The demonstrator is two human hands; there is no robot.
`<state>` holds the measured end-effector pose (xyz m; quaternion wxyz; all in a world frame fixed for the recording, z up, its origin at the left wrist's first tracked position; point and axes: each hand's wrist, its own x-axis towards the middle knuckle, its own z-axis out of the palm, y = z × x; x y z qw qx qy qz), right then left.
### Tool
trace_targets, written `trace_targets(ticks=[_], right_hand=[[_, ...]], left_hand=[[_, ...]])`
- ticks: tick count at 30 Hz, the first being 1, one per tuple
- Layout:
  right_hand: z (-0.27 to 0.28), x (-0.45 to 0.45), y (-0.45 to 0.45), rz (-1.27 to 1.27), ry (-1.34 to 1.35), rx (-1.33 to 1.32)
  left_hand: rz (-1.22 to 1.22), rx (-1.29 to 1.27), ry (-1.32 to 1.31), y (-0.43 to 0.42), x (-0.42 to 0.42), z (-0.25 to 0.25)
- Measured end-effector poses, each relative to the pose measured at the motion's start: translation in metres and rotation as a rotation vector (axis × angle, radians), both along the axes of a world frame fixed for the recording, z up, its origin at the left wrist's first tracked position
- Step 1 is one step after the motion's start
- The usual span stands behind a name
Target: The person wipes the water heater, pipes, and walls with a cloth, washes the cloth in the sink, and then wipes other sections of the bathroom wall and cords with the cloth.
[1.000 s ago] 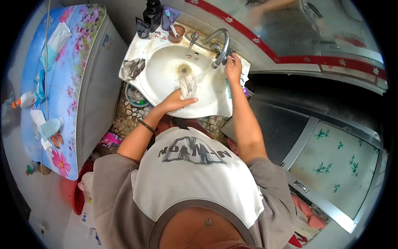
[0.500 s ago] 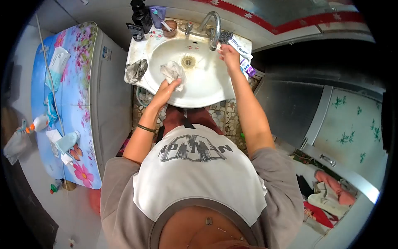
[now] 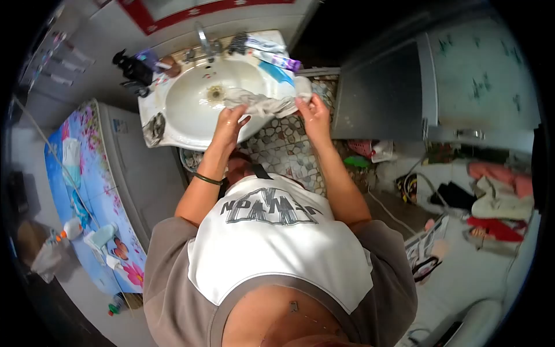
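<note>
A wet-looking whitish cloth (image 3: 272,106), long and twisted, stretches between my two hands over the front right rim of the sink (image 3: 173,124). My left hand (image 3: 230,124) is closed on its left part, and some of the cloth spreads past the fingers over the basin. At the other end, my right hand (image 3: 315,117) pinches the cloth, with a bunched end rising above the fingers. Whether it is a sock or a rag I cannot tell. A dark grey crumpled cloth (image 3: 154,129) lies on the sink's left corner.
Behind the basin stands the faucet (image 3: 203,41). Toothpaste tubes (image 3: 276,59) lie on the right ledge; a black pump bottle (image 3: 132,68) and a brown cup (image 3: 169,66) stand on the left. A washing machine (image 3: 136,168) with a flowered cover is at left, a cabinet (image 3: 378,95) at right.
My right hand has left the faucet area and now grips the cloth. The balled cloth has been drawn out lengthwise and moved right. The view has turned to the right.
</note>
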<state>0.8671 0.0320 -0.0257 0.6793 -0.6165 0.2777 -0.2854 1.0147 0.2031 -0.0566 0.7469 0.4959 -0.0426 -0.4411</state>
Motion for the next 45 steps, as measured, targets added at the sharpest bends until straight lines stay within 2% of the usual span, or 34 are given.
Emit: trace_targets(ticks=[2, 5, 8, 10, 11, 12, 14, 15, 17, 20, 23, 25, 26, 27, 28, 29, 30, 31, 32, 33, 35, 37, 38, 39, 41, 43, 44, 45], right_hand=[[0.014, -0.045, -0.01, -0.113, -0.088, 0.074], [0.028, -0.114, -0.013, -0.217, -0.208, 0.182], [0.04, -0.177, -0.006, -0.33, -0.323, 0.244], [0.024, -0.221, -0.003, -0.309, -0.332, 0.338], [0.016, -0.247, -0.003, -0.323, -0.347, 0.369], [0.008, -0.268, 0.003, -0.357, -0.324, 0.381], [-0.016, -0.308, 0.02, -0.447, -0.321, 0.423], [-0.023, -0.323, 0.033, -0.482, -0.235, 0.388], [-0.032, -0.352, 0.052, -0.515, -0.054, 0.346], [-0.023, -0.392, 0.082, -0.554, 0.815, -0.135], [-0.048, -0.425, 0.108, -0.657, 0.225, 0.149], [-0.03, -0.444, 0.117, -0.705, -0.208, 0.388], [-0.037, -0.456, 0.118, -0.713, -0.075, 0.326], [-0.062, -0.461, 0.12, -0.762, 0.072, 0.041], [-0.068, -0.468, 0.123, -0.804, 0.628, 0.019], [-0.102, -0.466, 0.123, -0.984, 0.533, 0.01], [-0.086, -0.464, 0.124, -1.012, 0.307, 0.053], [-0.093, -0.462, 0.121, -0.993, 0.307, 0.115], [-0.094, -0.46, 0.114, -0.974, 0.301, 0.15], [-0.093, -0.457, 0.108, -0.955, 0.297, 0.184], [-0.066, -0.442, 0.098, -0.946, 0.24, 0.13], [-0.038, -0.425, 0.085, -0.945, 0.107, -0.021], [-0.023, -0.418, 0.078, -0.94, 0.028, -0.123], [-0.005, -0.412, 0.074, -0.961, -0.034, -0.099], [0.029, -0.397, 0.065, -0.996, -0.168, -0.056], [0.05, -0.392, 0.056, -1.005, -0.262, -0.074], [0.057, -0.39, 0.054, -1.013, -0.318, -0.111], [0.064, -0.39, 0.053, -1.017, -0.376, -0.148]], left_hand=[[-0.019, -0.126, 0.115, -0.013, -0.02, 0.003], [-0.088, -0.167, 0.276, -0.04, -0.067, 0.024], [-0.227, -0.224, 0.297, -0.059, -0.1, 0.009], [-0.277, -0.2, 0.301, -0.068, -0.13, 0.018], [-0.273, -0.187, 0.274, -0.068, -0.141, 0.0], [-0.351, -0.102, 0.057, -0.068, -0.139, -0.038], [-0.461, 0.164, -0.367, -0.084, -0.173, -0.032], [-0.475, 0.353, -0.586, -0.089, -0.199, 0.002], [-0.78, 0.538, -1.593, -0.101, -0.212, -0.014], [-1.059, 0.688, -1.775, -0.122, -0.232, -0.027], [-1.159, 0.312, -0.775, -0.139, -0.248, -0.022], [-1.417, 0.37, -0.143, -0.163, -0.27, -0.01], [-1.697, 0.301, -0.7, -0.182, -0.247, -0.083], [-1.782, 0.067, -1.232, -0.192, -0.241, -0.126], [-1.633, 0.168, -0.961, -0.196, -0.237, -0.146], [-1.491, 0.24, -0.684, -0.208, -0.245, -0.153], [-1.436, 0.342, -0.344, -0.223, -0.255, -0.14], [-1.292, 0.355, -0.175, -0.225, -0.273, -0.101], [-1.32, 0.299, -0.414, -0.226, -0.286, -0.079], [-1.458, 0.136, -0.594, -0.236, -0.286, -0.087], [-1.56, -0.35, -0.628, -0.248, -0.292, -0.142], [-1.77, -0.43, -0.788, -0.249, -0.312, -0.139], [-1.838, -0.335, -0.812, -0.238, -0.326, -0.126], [-1.904, -0.236, -0.841, -0.223, -0.339, -0.104], [-1.981, -0.35, -0.947, -0.215, -0.363, -0.09], [-1.91, -0.771, -1.229, -0.214, -0.378, -0.117], [-2.034, -0.705, -1.258, -0.216, -0.385, -0.119], [-2.038, -0.636, -1.264, -0.219, -0.39, -0.12]])
